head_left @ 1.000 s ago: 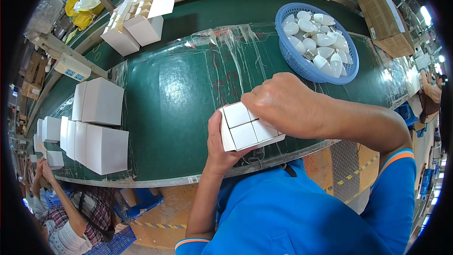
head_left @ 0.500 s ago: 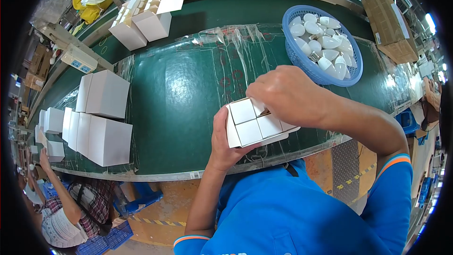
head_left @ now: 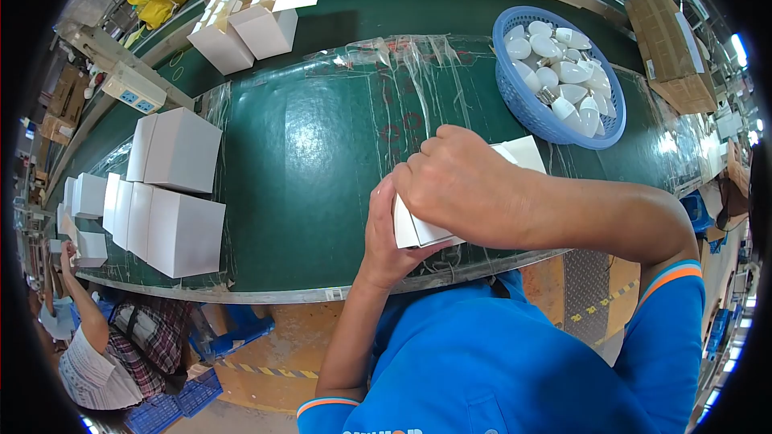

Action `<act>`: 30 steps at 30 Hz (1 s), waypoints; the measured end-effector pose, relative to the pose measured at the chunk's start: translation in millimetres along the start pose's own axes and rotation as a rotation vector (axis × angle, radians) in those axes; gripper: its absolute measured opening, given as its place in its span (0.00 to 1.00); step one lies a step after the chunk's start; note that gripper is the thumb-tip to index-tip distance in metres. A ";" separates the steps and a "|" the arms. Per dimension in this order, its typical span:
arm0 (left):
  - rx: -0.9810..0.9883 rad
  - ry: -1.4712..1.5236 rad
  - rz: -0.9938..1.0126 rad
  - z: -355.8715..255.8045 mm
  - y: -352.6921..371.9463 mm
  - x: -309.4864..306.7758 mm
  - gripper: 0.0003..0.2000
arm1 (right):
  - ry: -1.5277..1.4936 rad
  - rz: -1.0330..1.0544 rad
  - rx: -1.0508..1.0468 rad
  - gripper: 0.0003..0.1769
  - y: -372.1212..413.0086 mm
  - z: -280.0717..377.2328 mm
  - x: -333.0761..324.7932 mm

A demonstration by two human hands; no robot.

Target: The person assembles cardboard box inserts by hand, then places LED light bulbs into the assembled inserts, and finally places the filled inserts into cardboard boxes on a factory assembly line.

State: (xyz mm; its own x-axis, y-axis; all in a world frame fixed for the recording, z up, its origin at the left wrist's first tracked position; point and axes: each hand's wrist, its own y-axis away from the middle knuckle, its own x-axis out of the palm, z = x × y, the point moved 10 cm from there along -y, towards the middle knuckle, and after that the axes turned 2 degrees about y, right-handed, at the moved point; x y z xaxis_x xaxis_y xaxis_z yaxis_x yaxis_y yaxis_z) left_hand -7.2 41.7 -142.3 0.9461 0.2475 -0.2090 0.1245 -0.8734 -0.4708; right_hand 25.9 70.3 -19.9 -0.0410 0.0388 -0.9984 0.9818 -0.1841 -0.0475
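A white box [head_left: 410, 227] stands near the table's front edge, with a white flap [head_left: 521, 154] sticking out at its right. My left hand [head_left: 384, 233] is wrapped round the box's left side and underside. Over the top of the box lies my right hand [head_left: 454, 185], its fingers curled and covering most of the box. What its fingertips hold, if anything, is hidden. A blue basket [head_left: 515, 100] full of white bulbs [head_left: 572, 72] is beyond my right hand.
Closed white boxes [head_left: 189, 233] stand at the left. Open boxes with partitions [head_left: 269, 28] are at the back left. A cardboard box [head_left: 667, 56] is at the back right. A co-worker [head_left: 100, 354] sits at the lower left, an arm reaching to the table.
My right hand has shifted left and down over the box, hiding the small compartments that showed before. A white flap now shows at the right. The co-worker's arm has moved slightly left.
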 end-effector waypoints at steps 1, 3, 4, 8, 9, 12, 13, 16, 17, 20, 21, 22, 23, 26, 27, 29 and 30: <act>-0.002 0.000 -0.002 -2.7 -2.3 -0.2 0.56 | -0.001 0.001 -0.002 0.09 0.2 1.0 0.8; 0.102 -0.072 -0.047 -18.5 -5.4 -3.9 0.56 | 0.028 -0.001 -0.007 0.09 0.9 2.9 1.9; 0.102 -0.074 -0.047 -17.4 -3.8 -4.7 0.56 | 0.027 -0.002 -0.007 0.09 0.2 1.4 2.6; 0.072 -0.073 0.005 -3.2 6.2 2.2 0.58 | -0.134 -0.078 0.065 0.08 -5.4 -35.0 3.9; 0.066 -0.070 -0.010 -1.7 7.2 1.2 0.60 | -0.213 -0.086 0.084 0.09 -7.1 -41.0 1.4; 0.025 -0.065 0.003 -0.4 8.0 1.3 0.62 | -0.135 -0.372 0.115 0.08 14.5 -40.1 -51.6; -0.002 -0.048 -0.007 1.2 8.2 1.3 0.63 | -0.080 -0.567 0.118 0.06 31.5 -35.2 -82.0; -0.008 -0.050 0.000 1.6 8.9 1.0 0.63 | -0.234 -0.385 0.192 0.07 75.0 -22.6 -79.6; -0.016 -0.063 0.001 1.6 9.0 0.1 0.63 | -0.229 -0.387 0.204 0.07 90.9 -21.8 -73.2; 0.006 -0.065 0.004 5.7 12.9 -0.1 0.64 | -0.238 -0.252 0.207 0.06 113.4 -22.2 -24.6; 0.020 -0.052 -0.007 5.3 10.9 -0.6 0.64 | -0.193 -0.311 0.226 0.05 117.3 -26.0 -24.3; 0.018 -0.064 -0.006 4.8 10.0 -0.2 0.64 | -0.152 -0.370 0.245 0.06 121.7 -28.6 -27.6; 0.025 -0.070 -0.002 2.7 8.6 0.7 0.64 | -0.150 -0.379 0.246 0.06 123.9 -30.3 -29.3; 0.011 -0.114 -0.011 -2.4 7.4 -2.0 0.64 | -0.126 -0.264 0.203 0.09 116.1 -27.1 -24.2; 0.044 -0.133 -0.025 -6.6 6.1 -2.9 0.63 | -0.083 -0.227 0.199 0.06 112.3 -25.5 -21.3; 0.076 -0.151 -0.038 -9.8 5.6 -3.2 0.62 | -0.040 -0.189 0.197 0.05 106.8 -23.9 -20.9; 0.068 -0.146 -0.043 -8.0 5.9 -3.4 0.62 | -0.050 -0.180 0.180 0.05 104.1 -21.9 -23.2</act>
State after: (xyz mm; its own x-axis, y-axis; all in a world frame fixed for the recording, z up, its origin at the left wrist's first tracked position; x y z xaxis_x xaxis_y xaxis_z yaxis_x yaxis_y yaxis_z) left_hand -7.2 32.4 -137.5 0.8863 0.3465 -0.3074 0.1384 -0.8314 -0.5382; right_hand 133.2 71.8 -1.1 -0.2252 0.0392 -0.9735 0.9092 -0.3508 -0.2244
